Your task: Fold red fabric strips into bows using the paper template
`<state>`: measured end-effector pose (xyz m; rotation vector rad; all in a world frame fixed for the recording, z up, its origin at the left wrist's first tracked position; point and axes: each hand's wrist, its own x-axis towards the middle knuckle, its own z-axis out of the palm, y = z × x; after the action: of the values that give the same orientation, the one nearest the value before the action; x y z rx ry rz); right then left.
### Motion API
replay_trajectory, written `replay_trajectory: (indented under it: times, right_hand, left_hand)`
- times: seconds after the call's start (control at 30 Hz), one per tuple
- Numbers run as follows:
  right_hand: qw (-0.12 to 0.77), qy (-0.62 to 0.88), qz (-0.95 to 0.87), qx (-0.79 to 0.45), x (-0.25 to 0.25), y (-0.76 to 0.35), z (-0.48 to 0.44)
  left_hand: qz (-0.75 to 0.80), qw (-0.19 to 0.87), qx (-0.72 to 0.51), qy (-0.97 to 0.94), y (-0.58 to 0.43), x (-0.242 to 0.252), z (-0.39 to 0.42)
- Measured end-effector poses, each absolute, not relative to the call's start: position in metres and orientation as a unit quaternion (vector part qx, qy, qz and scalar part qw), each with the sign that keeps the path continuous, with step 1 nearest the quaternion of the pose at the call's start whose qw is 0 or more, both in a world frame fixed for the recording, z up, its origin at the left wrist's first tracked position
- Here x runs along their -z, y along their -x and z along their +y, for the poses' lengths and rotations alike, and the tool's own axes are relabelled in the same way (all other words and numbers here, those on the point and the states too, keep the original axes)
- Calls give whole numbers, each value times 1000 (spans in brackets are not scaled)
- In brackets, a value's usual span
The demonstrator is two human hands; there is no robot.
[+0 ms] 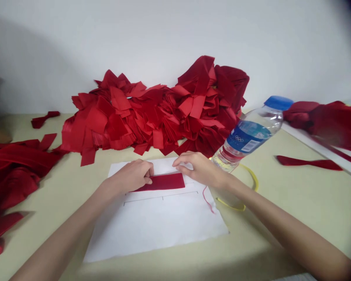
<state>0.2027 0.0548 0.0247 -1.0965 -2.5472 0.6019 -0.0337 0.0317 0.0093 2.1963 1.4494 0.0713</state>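
A short red velvet ribbon strip (168, 182) lies flat on a sheet of white paper (163, 228), just above a ruled line with small tick marks. My left hand (136, 174) rests on the strip's left part, fingers curled and thumb against the fabric; its left end is partly hidden. Above the strip's right end hovers my right hand (197, 167), thumb and forefinger apart, nothing visible between them. A loose red thread (207, 200) crosses the paper's right side.
Behind the paper rises a big heap of red ribbon pieces (152, 113). A blue-capped water bottle (248, 134) stands right of my right hand, near a yellow band (255, 177). More red ribbon (17, 168) lies at left, and a twisted strip (308, 162) at right.
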Motion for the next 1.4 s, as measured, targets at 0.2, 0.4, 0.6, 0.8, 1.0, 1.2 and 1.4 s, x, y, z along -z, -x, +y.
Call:
replay_trajectory:
  times: [0.2,0.4,0.6,0.8,1.0,1.2,1.4]
  right_hand:
    - [122,344,-903,-228,-14,-169,48]
    - [89,348,-898,-253,-3,-145,59]
    - [78,327,-904,-263,0,-150,58]
    - [115,318,-919,-204,2,-156,47]
    - [150,288,-944,-62,-6,-173,40]
    - [167,139,-969,118,15,-195,12]
    - [173,315,-910,-207,13,-188,11]
  left_hand:
    - [504,270,-48,-819,33,-10,31]
    - [502,277,-70,-816,34,-10,31]
    - [487,267,-98,-826,37,-4,22]
    - [488,187,-158,-838,36,10,8]
    - [470,77,-214,-853,28,9,6]
    - [410,73,-213,-884,12,25,-24]
    - [531,287,-188,-775,3,8,-19]
